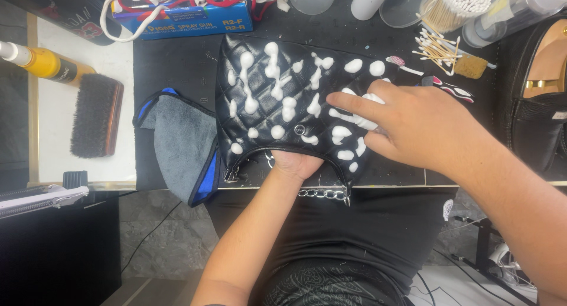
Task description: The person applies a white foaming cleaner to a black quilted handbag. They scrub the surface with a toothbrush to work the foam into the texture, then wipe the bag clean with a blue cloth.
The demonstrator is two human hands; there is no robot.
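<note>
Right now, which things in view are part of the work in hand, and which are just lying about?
In hand:
black quilted bag, dotted with white foam blobs
left hand, tucked inside the bag
right hand, fingers in the foam

Lying about:
grey cloth
brush
yellow bottle
cotton swabs
blue box

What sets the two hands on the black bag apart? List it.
The right hand lies flat on top of the quilted black bag, fingers spread into the white foam blobs; the left hand is mostly hidden, tucked into the bag's opening from below. Both are bare and touch the bag.
</note>
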